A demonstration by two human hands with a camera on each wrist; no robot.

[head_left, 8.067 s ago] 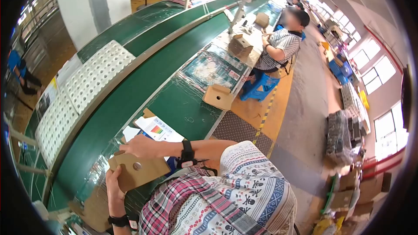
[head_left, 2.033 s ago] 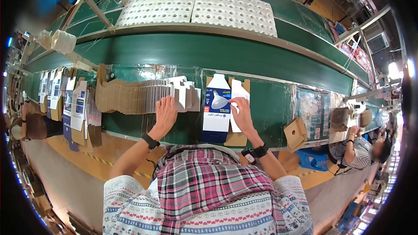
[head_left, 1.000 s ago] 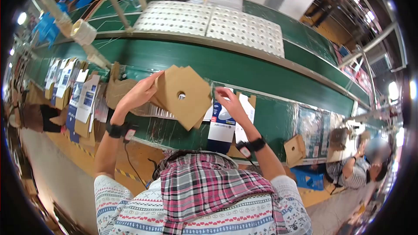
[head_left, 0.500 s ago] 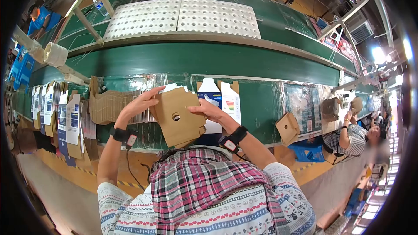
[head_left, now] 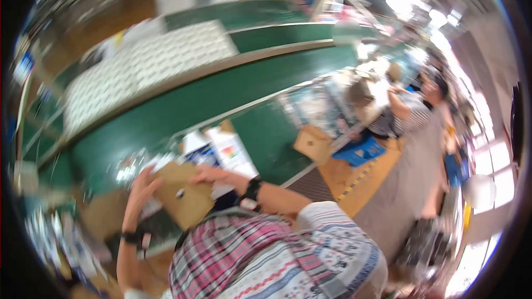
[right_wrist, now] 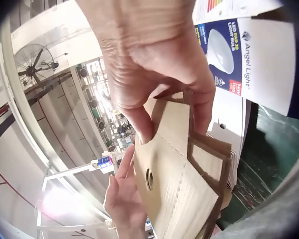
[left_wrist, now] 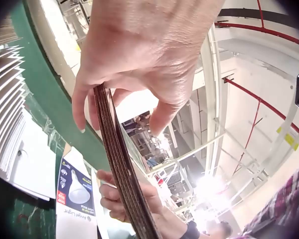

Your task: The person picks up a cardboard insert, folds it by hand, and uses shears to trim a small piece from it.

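Note:
A stack of flat brown cardboard pieces [head_left: 185, 199], each with a round hole, is held up in front of my body. My right hand [head_left: 213, 175] pinches its edge, the thumb on the holed face and the fingers behind, as the right wrist view shows. My left hand [head_left: 141, 194] is at the opposite edge. Its thumb [left_wrist: 162, 119] stands apart from the stack, and its fingers are spread rather than closed. Beyond the stack lies a flat printed light bulb box [right_wrist: 219, 55], blue and white, beside a white panel with a coloured chart [head_left: 233, 152].
A row of white-edged flat cartons [left_wrist: 10, 119] stands on the left of the bench. An opened brown cardboard box [head_left: 313, 143] sits at the right. Behind runs a green conveyor [head_left: 210, 94], with white holed trays [head_left: 149, 61] past it. A person [head_left: 407, 112] sits farther along.
Two seconds ago my hands were at the carton row and printed box. Then my left hand lifted the cardboard stack, and my right hand took hold. The head view has swung right and blurred.

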